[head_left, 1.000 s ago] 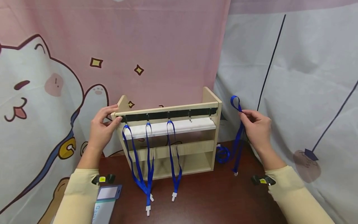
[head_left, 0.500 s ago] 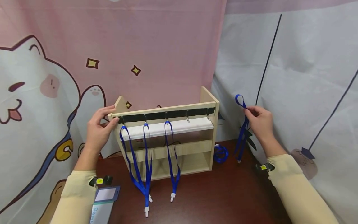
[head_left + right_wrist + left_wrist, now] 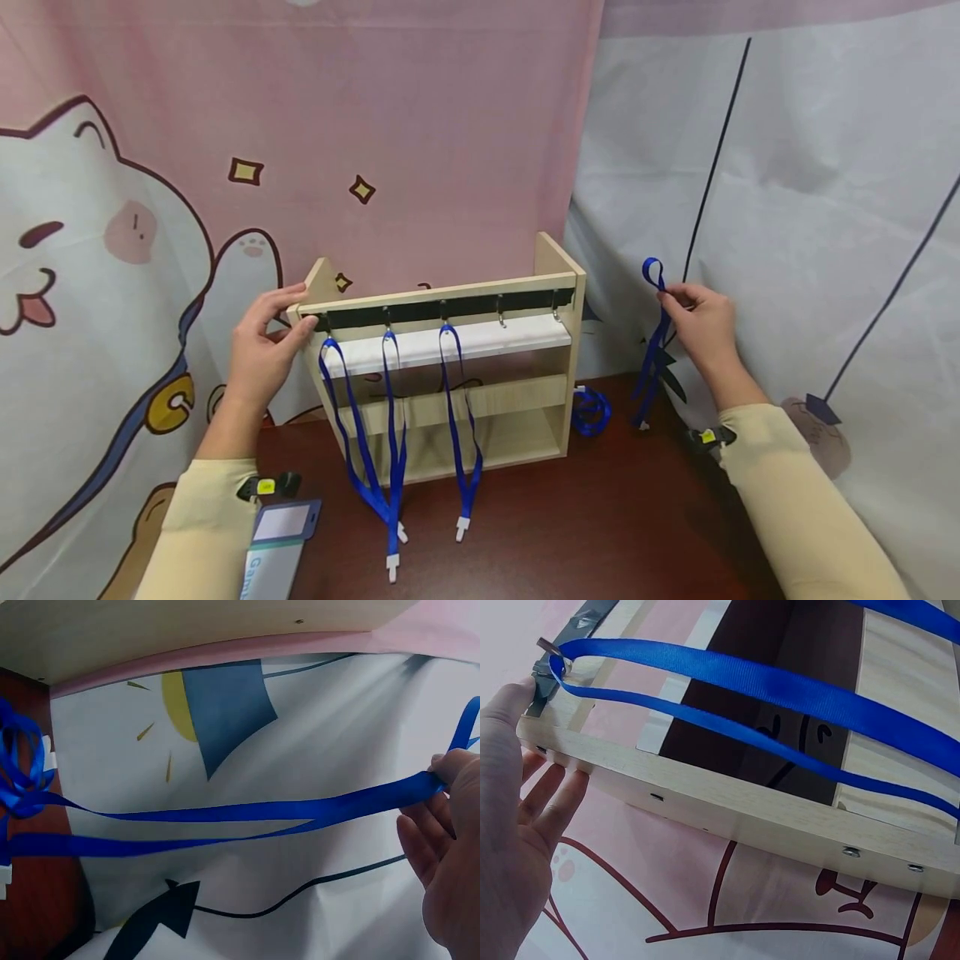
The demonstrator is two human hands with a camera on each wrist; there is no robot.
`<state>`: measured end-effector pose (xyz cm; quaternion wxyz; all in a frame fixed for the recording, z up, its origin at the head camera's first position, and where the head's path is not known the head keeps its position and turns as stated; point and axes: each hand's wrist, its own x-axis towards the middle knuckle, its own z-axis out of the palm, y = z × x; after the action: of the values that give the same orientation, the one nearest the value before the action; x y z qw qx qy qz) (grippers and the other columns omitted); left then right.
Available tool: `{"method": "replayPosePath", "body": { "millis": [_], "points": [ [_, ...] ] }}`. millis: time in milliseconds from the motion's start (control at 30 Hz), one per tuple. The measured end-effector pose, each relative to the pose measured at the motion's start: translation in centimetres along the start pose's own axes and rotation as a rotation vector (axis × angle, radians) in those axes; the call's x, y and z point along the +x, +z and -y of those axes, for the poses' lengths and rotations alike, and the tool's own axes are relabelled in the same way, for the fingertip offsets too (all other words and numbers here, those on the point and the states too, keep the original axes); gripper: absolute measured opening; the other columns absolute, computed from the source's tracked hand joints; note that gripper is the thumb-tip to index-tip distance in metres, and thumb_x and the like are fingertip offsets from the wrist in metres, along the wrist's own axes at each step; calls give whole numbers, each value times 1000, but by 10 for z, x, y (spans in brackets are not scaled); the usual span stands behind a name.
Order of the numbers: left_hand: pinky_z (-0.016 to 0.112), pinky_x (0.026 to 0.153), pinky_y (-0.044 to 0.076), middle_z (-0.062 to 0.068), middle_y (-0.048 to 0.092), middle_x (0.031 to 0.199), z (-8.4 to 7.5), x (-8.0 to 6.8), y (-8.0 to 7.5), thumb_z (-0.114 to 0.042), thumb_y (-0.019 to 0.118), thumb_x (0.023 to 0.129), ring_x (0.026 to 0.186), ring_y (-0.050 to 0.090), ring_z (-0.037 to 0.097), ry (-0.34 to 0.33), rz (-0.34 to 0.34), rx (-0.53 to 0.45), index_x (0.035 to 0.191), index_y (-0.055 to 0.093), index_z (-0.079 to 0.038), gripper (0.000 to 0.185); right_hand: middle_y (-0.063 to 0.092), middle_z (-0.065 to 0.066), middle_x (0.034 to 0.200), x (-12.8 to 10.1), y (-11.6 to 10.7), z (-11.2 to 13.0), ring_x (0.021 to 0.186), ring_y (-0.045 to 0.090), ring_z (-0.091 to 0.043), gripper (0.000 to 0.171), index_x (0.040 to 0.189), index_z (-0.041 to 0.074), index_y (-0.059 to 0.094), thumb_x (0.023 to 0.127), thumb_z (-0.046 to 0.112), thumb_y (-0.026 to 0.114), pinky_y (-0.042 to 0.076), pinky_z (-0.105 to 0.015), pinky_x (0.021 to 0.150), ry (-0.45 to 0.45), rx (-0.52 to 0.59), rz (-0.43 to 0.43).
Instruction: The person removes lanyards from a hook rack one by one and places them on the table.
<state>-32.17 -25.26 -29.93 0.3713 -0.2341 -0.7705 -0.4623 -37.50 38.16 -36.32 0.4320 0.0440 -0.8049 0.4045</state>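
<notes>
My left hand (image 3: 262, 350) grips the upper left corner of a small wooden shelf rack (image 3: 450, 400), thumb on the front and fingers along the side panel, as the left wrist view also shows. Three blue lanyards (image 3: 467, 467) hang from hooks on its black strip (image 3: 412, 312), white clips downward. The two hooks (image 3: 501, 312) on the right carry nothing. To the right of the rack, my right hand (image 3: 701, 329) pinches another blue lanyard (image 3: 375, 799) near its top, a small loop standing above the fingertips and two straps hanging below.
A coiled blue lanyard (image 3: 591, 411) lies on the dark table (image 3: 547, 533) beside the rack's right side. Near my left forearm lie a blue-edged badge holder (image 3: 287, 522) and a white box or card (image 3: 270, 571). Printed curtains (image 3: 450, 125) stand behind and to the right.
My right hand has moved a little to the right with the lanyard, whose lower end has risen and drawn back toward the curtain. My left hand keeps its grip on the rack.
</notes>
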Motion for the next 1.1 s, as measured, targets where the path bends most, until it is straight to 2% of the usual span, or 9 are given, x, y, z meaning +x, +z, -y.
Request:
{"method": "replayPosePath", "body": {
  "millis": [133, 267, 400, 633, 733, 967, 1100],
  "points": [
    [7, 82, 52, 21, 65, 149, 0, 0, 0, 1, 76, 102, 115, 58, 2, -3, -1, 10, 136, 71, 7, 34, 79, -17, 93, -8, -1, -5, 73, 61, 5, 21, 109, -3, 84, 104, 17, 79, 46, -9, 64, 22, -13, 26],
    [7, 82, 52, 21, 65, 149, -1, 0, 0, 2, 76, 102, 114, 58, 3, -3, -3, 5, 135, 71, 7, 34, 79, -18, 94, -17, -3, -12, 75, 61, 4, 24, 111, -4, 83, 106, 18, 77, 46, -9, 66, 47, -37, 48],
    [8, 81, 52, 21, 65, 149, -1, 0, 0, 1, 76, 103, 111, 58, 4, -7, -5, 0, 135, 71, 7, 34, 80, -22, 99, -28, -1, -19, 77, 60, 9, 25, 112, -2, 83, 107, 21, 76, 45, -7, 68, 56, -70, 70],
    [8, 81, 53, 21, 65, 149, -1, -1, 1, 2, 76, 102, 111, 58, 4, -14, -3, -6, 135, 71, 8, 33, 82, -20, 98, -45, 8, -32, 76, 57, 16, 21, 109, 0, 84, 106, 19, 76, 44, -6, 69, 50, -116, 112],
    [8, 81, 53, 22, 65, 149, -1, -2, 1, 1, 76, 102, 112, 58, 4, -20, -2, -6, 135, 71, 7, 34, 82, -19, 95, -50, 11, -38, 74, 59, 9, 17, 106, 0, 84, 104, 15, 78, 43, -7, 66, 34, -138, 121],
    [8, 81, 53, 23, 65, 148, 1, -2, 1, 3, 75, 102, 113, 58, 3, -8, -4, -16, 135, 71, 9, 34, 82, -15, 92, -62, 19, -53, 75, 69, -18, 11, 104, 1, 84, 100, 11, 81, 42, -13, 65, -24, -225, 153],
    [8, 81, 53, 23, 65, 149, 5, 0, 2, 4, 75, 102, 115, 59, 4, -4, -9, -16, 135, 70, 9, 34, 82, -15, 93, -70, 22, -63, 78, 70, -22, 12, 105, 0, 84, 101, 11, 80, 44, -15, 66, 2, -209, 201]
  ]
}}
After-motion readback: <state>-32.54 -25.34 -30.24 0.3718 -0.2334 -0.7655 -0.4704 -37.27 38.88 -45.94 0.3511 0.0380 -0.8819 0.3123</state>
